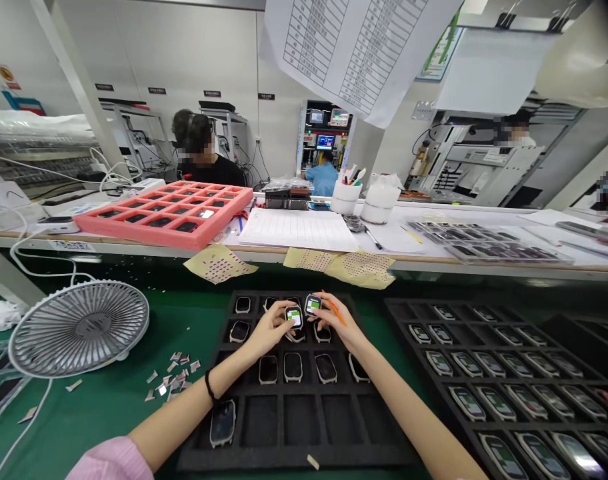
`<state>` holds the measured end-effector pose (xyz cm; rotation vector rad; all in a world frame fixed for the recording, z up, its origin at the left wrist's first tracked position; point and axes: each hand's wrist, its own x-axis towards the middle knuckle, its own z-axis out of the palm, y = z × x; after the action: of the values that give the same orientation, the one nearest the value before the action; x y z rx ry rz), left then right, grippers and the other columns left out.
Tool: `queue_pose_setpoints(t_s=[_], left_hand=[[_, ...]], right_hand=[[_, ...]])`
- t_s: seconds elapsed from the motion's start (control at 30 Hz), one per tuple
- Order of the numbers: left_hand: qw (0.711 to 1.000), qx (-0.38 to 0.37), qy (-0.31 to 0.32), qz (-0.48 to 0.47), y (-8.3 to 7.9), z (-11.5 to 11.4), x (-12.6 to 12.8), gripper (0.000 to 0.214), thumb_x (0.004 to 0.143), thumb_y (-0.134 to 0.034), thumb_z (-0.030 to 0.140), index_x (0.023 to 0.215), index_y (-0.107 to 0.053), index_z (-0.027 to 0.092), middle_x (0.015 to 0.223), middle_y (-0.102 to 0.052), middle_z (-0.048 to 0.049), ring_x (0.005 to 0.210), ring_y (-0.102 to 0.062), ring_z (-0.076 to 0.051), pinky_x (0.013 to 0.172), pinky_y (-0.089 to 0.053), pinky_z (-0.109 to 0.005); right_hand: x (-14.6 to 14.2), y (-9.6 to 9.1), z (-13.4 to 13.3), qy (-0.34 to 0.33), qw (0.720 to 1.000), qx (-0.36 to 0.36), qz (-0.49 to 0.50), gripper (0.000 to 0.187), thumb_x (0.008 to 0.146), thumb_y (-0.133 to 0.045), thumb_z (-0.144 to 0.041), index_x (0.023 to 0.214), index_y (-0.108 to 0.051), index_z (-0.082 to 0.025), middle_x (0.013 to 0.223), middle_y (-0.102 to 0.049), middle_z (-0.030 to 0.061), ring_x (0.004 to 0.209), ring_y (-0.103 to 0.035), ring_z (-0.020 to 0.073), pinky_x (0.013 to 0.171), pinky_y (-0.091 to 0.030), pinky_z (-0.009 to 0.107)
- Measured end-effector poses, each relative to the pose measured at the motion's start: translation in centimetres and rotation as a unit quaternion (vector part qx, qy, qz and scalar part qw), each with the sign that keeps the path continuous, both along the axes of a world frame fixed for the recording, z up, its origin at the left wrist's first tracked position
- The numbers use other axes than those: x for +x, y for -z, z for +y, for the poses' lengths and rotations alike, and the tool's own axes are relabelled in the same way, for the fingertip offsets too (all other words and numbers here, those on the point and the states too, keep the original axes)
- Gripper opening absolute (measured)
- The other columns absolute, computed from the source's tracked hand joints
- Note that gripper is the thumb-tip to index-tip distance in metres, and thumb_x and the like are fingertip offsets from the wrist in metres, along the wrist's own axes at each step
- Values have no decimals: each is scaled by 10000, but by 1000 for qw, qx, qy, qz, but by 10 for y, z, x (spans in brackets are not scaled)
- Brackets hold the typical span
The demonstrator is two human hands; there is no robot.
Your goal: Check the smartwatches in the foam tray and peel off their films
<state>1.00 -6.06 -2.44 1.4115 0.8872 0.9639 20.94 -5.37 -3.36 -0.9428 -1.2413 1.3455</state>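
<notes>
Both our hands are pinched nearly closed: the left hand (271,328) has a lit watch (295,315), the right hand (342,328) a second lit watch (313,305) just beside it, plus an orange stick (335,309). Below both hands sits the black foam tray (284,459). Best, we'd judge, to grip by the rims, tilt both faces our way, and keep that stick off them.

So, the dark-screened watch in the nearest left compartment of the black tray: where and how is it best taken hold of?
Probably by the two long side edges of the watch, coming from above: it lies screen up, and compartment walls of the black tray surround it, leaving the top open.
</notes>
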Motion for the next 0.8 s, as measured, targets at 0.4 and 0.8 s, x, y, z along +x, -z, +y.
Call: queue_pose_setpoints(t_s=[0.4, 0.8], left_hand=[[1000, 6, 9, 26, 0, -7, -1, 379, 847, -507, 485, 1064, -554, 177, 866, -601, -29, 583, -542, -94, 406, -315, -175], [999, 26, 24, 4, 2, -12, 0, 410, 795, -630, 443, 1077, -512, 170, 1010, -605, -79, 804, -580, -162, 649, -497, -262]], right_hand=[[-4, -1, -5, -10, 1000, 9, -17, 296, 780, -668, -403, 987, -597, -204, 814, -647, 23, 602, -672, 167, 458, -508, 242], [-7, -11, -12, -28, 999, 18, -23, 309, 744, -711, -338, 1014, -597, -239, 966, -627, 29, 561, -618, 117, 492, -526, 265]])
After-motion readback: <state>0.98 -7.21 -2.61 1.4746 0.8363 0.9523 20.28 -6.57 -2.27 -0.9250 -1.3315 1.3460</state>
